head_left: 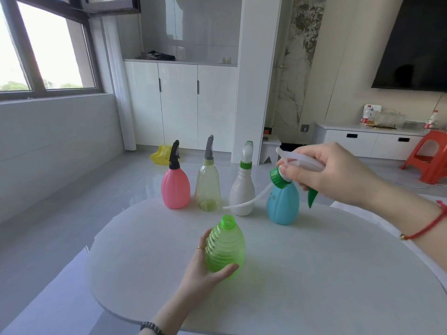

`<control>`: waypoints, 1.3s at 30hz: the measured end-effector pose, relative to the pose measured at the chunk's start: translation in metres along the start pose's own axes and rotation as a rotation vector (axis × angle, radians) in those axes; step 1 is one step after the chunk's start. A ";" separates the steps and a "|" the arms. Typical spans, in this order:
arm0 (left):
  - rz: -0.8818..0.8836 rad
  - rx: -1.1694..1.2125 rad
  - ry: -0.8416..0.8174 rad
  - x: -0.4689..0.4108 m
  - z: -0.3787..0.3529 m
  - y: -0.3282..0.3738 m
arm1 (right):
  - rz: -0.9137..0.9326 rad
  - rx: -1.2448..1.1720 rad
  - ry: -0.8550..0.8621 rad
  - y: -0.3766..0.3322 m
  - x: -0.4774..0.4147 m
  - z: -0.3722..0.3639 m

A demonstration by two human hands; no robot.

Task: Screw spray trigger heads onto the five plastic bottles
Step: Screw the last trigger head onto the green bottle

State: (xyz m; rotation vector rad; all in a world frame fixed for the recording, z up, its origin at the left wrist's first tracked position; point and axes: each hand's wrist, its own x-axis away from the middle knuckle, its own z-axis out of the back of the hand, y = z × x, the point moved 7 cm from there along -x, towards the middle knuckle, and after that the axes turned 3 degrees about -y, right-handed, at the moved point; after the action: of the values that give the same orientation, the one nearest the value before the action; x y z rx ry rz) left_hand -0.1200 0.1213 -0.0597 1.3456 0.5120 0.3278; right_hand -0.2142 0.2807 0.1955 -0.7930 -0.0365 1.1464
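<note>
My left hand (202, 269) grips a translucent green bottle (226, 245) with an open neck, standing on the white table (302, 274). My right hand (324, 172) holds a white spray trigger head (300, 160) with a green collar, green lever and long dip tube, raised in front of the blue bottle (283, 206). The blue bottle's neck is hidden behind that head. Along the table's far edge, the pink bottle (175, 187), the clear yellowish bottle (208, 189) and the white bottle (242, 192) each carry a trigger head.
A red plastic stool (428, 160) stands on the floor at the right, a yellow bag (162, 154) lies on the floor behind the table. White cabinets and a low white unit line the far walls.
</note>
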 end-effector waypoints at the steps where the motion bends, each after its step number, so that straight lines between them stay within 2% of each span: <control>1: -0.004 -0.008 0.000 0.000 0.000 0.001 | -0.001 0.050 -0.020 -0.004 -0.001 0.000; 4: -0.017 -0.032 0.003 0.001 0.000 0.002 | -0.021 0.146 -0.080 -0.009 -0.004 -0.009; 9: -0.026 -0.037 0.010 0.002 0.000 0.003 | -0.029 0.160 -0.121 -0.014 -0.016 -0.020; 14: -0.033 -0.058 0.005 0.003 0.000 0.003 | -0.043 0.293 -0.337 -0.017 -0.031 -0.056; 17: -0.031 -0.071 0.004 0.003 0.000 0.003 | 0.004 0.460 -0.455 -0.006 -0.039 -0.093; 22: -0.021 -0.127 0.007 0.000 0.001 -0.005 | 0.005 0.535 -0.556 0.017 -0.050 -0.127; 27: -0.029 -0.139 0.009 -0.001 0.002 -0.004 | 0.158 0.623 -0.637 0.007 -0.058 -0.138; 31: -0.033 -0.136 0.009 -0.001 0.001 -0.004 | 0.190 0.652 -0.696 0.003 -0.058 -0.144; 39: -0.029 -0.125 0.020 -0.001 0.001 -0.004 | 0.382 0.879 -0.693 -0.004 -0.050 -0.155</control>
State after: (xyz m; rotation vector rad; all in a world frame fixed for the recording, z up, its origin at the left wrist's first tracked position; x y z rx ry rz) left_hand -0.1205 0.1193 -0.0630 1.2140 0.5187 0.3446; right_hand -0.1692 0.1549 0.1027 0.4120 0.0453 1.5725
